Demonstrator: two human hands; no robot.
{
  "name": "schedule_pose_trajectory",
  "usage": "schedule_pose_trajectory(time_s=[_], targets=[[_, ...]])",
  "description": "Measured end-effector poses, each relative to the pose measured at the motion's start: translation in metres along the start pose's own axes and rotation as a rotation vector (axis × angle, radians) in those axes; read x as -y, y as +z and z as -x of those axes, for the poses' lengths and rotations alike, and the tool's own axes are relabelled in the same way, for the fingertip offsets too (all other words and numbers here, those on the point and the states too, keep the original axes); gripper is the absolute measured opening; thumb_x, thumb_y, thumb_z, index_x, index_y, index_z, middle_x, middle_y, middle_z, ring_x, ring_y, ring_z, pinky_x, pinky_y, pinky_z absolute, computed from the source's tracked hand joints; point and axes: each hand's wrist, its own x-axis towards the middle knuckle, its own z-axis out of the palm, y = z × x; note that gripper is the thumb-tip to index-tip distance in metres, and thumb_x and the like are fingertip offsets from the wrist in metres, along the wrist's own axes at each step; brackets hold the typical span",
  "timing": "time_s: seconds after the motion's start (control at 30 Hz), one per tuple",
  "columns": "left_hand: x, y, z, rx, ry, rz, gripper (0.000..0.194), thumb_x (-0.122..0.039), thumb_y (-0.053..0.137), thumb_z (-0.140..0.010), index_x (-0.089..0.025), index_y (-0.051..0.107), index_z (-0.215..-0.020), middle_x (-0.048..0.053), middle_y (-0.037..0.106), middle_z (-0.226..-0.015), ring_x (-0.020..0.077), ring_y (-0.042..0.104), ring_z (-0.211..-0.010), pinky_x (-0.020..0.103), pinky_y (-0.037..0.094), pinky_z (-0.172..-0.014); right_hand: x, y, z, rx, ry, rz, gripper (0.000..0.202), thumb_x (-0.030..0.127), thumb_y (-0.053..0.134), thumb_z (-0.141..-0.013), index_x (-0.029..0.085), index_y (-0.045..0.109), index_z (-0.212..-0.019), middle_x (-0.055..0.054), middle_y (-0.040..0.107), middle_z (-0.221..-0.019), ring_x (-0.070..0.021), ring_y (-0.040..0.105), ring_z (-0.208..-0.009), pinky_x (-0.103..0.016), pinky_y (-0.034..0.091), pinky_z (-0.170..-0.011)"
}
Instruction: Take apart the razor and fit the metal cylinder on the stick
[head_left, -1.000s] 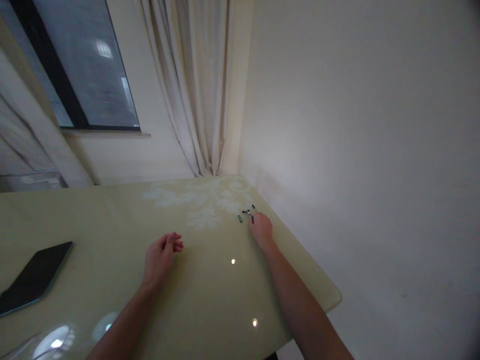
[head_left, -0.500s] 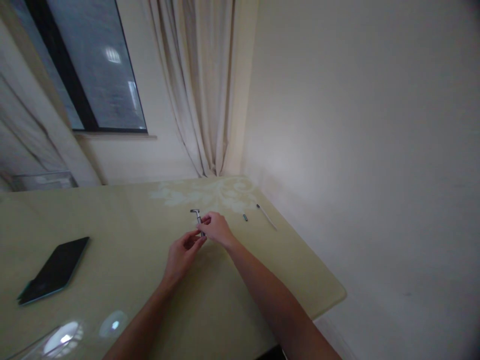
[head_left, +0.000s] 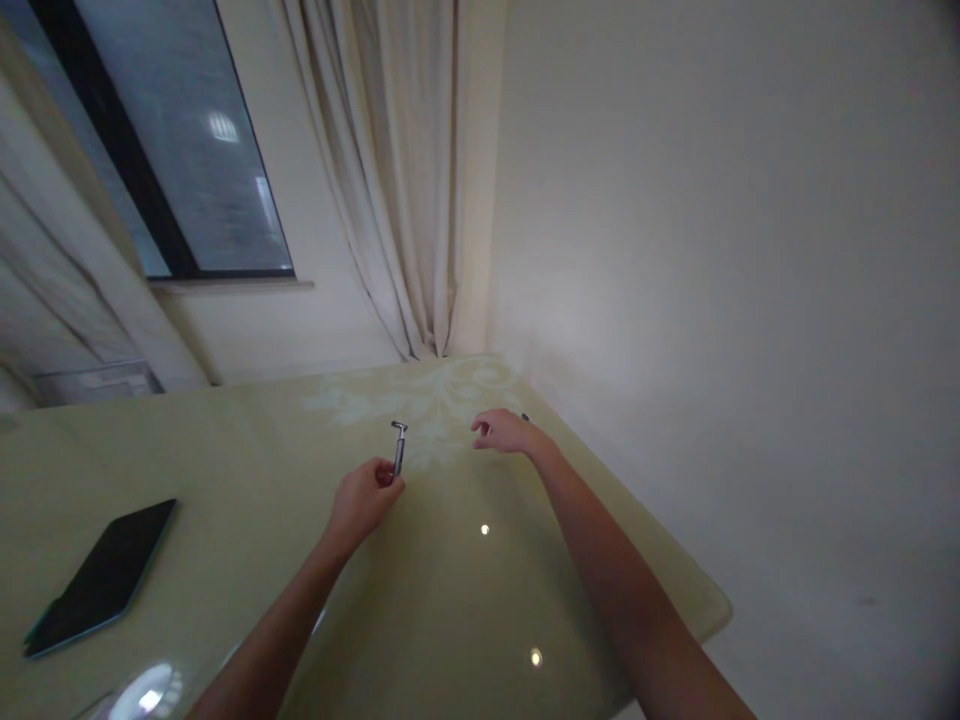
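My left hand (head_left: 369,500) is closed around the lower handle of a razor (head_left: 400,452), held upright with its T-shaped head at the top. To its right, my right hand (head_left: 504,431) hovers over the table, fingers curved and a gap between thumb and fingers, with nothing visible in it. Just beyond its wrist, the dark tip of a thin stick-like thing (head_left: 525,417) shows; the rest of it lies hidden behind the hand and arm. The small dark piece seen there earlier is also out of sight behind my right hand.
A dark flat tablet-like thing (head_left: 105,575) lies on the left of the glossy yellow-green table (head_left: 247,480). Beyond the table hang pale curtains (head_left: 405,180) beside a window (head_left: 187,140). A bare wall (head_left: 712,300) runs along the right edge.
My right hand has let go of the razor and moved right, over the small dark piece. My left hand keeps the razor, now tilted the other way.
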Motion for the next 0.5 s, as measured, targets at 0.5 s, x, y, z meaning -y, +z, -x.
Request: schedule_pose_trajectory(time_s=[0.5], targets=[[0.004,-0.011,-0.006,0.151,-0.1,-0.414,0.06,-0.033,0.057,-0.09,-0.011,0.05,-0.145,0.014,0.081,-0.107,0.0347,0.075,-0.11,0.038,0.051,-0.085,-0.048,0.001,-0.001,0.131,0.1,0.171,0.053,0.019,0.088,-0.075,0.023,0.077,-0.127,-0.008,0.077,-0.12,-0.0228,0.072,-0.104,-0.026,0.05,-0.084]])
